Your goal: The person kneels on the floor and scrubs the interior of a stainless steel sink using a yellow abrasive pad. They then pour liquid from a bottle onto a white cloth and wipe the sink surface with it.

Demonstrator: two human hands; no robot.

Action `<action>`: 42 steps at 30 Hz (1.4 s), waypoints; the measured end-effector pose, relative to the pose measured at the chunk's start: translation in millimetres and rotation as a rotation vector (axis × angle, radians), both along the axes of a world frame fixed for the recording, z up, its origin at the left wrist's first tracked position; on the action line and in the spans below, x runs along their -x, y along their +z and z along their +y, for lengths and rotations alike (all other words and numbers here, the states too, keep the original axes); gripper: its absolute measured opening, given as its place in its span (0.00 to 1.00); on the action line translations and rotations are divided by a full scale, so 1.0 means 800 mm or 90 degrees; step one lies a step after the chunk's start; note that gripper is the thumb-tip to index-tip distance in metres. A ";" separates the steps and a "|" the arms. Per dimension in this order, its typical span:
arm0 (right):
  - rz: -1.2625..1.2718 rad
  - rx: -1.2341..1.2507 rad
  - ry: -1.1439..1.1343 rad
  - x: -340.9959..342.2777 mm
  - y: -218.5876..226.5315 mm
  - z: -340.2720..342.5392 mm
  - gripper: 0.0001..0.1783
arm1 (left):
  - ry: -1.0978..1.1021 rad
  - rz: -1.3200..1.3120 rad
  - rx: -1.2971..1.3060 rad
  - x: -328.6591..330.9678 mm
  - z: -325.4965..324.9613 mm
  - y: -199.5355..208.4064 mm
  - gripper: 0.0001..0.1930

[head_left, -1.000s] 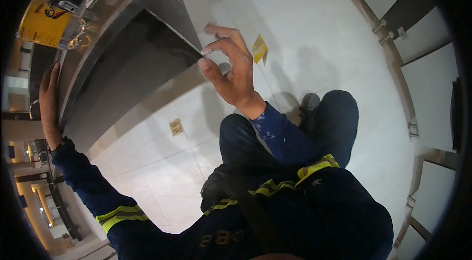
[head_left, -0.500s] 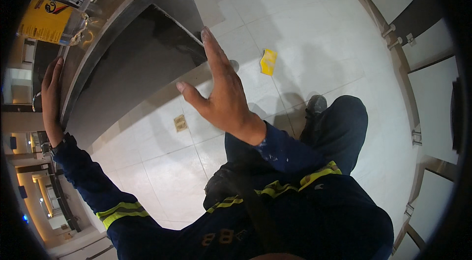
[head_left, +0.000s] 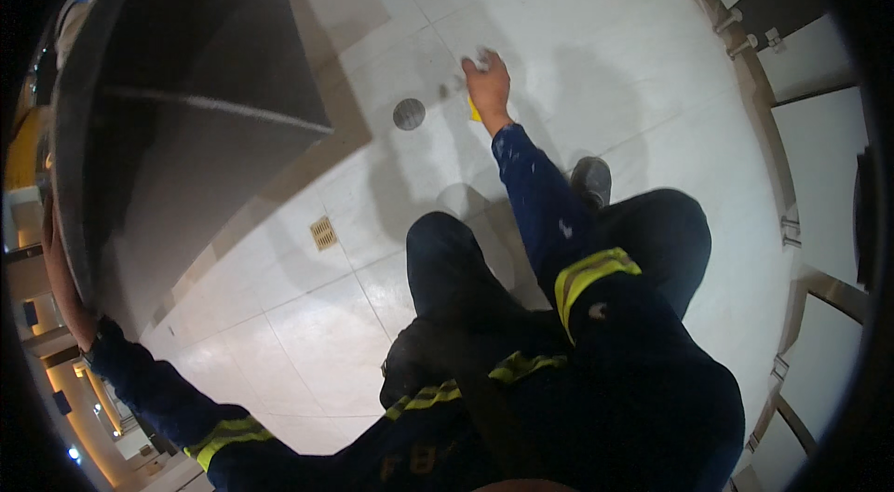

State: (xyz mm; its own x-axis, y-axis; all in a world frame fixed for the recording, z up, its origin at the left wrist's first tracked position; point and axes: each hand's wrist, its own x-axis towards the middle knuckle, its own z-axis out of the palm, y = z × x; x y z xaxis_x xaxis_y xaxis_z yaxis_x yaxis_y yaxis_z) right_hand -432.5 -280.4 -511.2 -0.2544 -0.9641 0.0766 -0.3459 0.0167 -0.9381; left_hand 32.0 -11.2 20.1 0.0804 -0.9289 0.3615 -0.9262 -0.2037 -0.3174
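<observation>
My right hand (head_left: 489, 87) reaches down over the floor, its thumb and fingers apart and slightly blurred, with nothing visible in them. Under and beside its wrist shows part of a small flat yellow piece (head_left: 475, 110), perhaps a sponge or cloth; the hand hides the rest of it. At the far left my left hand (head_left: 60, 264) lies stretched along the outer edge of a dark counter (head_left: 205, 152). Its fingers are seen edge-on, partly hidden by the counter rim, and no object shows in it.
A round drain cover (head_left: 409, 114) and a square brass floor drain (head_left: 323, 233) sit in the pale tiles. White partition panels (head_left: 815, 185) on metal feet line the right side. A yellow object (head_left: 26, 152) stands on the counter. My shoe (head_left: 591, 181) is near the right hand.
My right hand has moved from beside the counter's corner, away and to the right, down over the yellow piece. My view has lowered toward the counter front; the left hand stays at its edge.
</observation>
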 end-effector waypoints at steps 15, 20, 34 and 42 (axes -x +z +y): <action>0.667 -0.030 0.405 0.009 -0.260 -0.072 0.20 | 0.143 0.222 0.096 0.124 -0.004 -0.020 0.25; 0.625 0.070 0.502 0.028 -0.248 -0.061 0.18 | 0.170 0.245 0.104 0.154 0.003 -0.017 0.26; 0.136 -0.122 0.335 0.023 -0.127 -0.037 0.33 | 0.157 0.309 0.103 0.127 -0.025 -0.007 0.29; -0.228 0.017 0.282 0.004 0.227 0.112 0.29 | 0.143 0.479 0.085 0.101 -0.007 -0.003 0.32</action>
State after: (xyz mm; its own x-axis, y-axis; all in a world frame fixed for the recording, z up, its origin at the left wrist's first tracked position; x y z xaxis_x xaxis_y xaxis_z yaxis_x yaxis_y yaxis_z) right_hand -436.0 -191.0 -329.3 0.1592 -0.9835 0.0859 0.0252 -0.0830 -0.9962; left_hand -48.9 -16.9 17.7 0.5272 -0.8141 0.2434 -0.8145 -0.4025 0.4179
